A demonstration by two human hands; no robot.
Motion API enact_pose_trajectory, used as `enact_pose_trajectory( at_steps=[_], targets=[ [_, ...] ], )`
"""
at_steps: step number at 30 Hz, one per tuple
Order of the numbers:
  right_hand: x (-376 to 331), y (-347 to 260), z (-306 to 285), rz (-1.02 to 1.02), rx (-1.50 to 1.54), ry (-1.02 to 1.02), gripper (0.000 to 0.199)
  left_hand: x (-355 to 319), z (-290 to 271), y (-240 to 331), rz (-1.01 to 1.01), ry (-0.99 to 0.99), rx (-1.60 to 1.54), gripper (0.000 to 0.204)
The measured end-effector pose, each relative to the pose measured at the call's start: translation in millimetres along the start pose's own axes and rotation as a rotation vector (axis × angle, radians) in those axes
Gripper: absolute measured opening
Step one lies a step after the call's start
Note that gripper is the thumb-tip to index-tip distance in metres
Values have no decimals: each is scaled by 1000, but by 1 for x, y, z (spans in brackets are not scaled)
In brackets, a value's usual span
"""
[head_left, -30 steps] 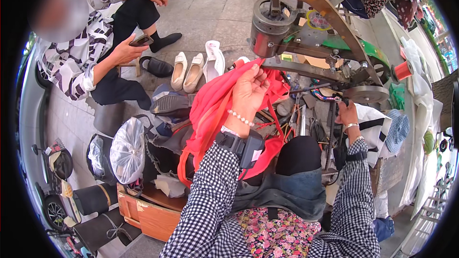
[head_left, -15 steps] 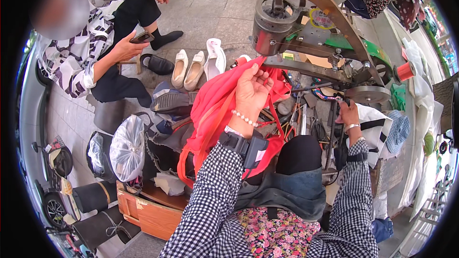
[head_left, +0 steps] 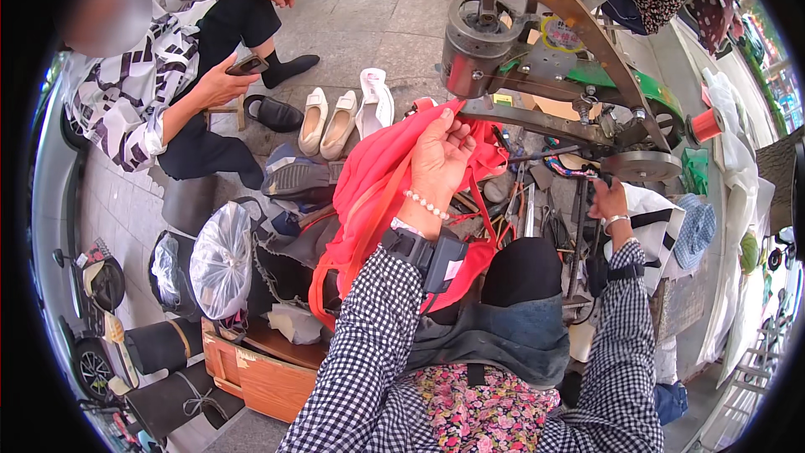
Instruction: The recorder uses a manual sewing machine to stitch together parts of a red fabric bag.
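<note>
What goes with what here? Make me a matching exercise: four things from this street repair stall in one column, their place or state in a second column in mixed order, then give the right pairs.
Things
1. left hand
2. right hand
3. cream flat shoes
4. orange thread spool

Places or states
A. lying side by side on the pavement
B. on the right end of the sewing machine
C. gripping the red fabric bag under the machine's arm
D. at the machine's handwheel

Pairs: 1-C, 2-D, 3-A, 4-B
</note>
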State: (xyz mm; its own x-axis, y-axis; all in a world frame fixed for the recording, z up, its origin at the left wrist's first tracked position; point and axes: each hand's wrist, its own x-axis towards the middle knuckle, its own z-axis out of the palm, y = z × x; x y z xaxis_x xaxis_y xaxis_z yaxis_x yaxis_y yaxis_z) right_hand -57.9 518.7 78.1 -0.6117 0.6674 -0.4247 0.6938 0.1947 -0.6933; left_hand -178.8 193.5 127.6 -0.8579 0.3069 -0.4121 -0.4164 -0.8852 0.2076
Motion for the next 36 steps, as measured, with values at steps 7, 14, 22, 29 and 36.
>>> enact_pose_trajectory(
  at_steps=[7,14,22,29,36],
  targets=[
    [-19,-38,-115,-400,141,173,13,2,0,2,-9,11,23,9],
    [20,14,-18,-368,-767,57,29,2,-3,1,-3,-44,-12,10],
    [-21,-40,-108,-290,145,200,24,4,-3,0,28,-35,53,11],
    [28,20,-23,-479,-981,27,37,-6,-3,-3,18,44,-2,12],
    [-25,-42,-97,-352,139,235,13,-1,-3,-3,56,43,41,11]
  ],
)
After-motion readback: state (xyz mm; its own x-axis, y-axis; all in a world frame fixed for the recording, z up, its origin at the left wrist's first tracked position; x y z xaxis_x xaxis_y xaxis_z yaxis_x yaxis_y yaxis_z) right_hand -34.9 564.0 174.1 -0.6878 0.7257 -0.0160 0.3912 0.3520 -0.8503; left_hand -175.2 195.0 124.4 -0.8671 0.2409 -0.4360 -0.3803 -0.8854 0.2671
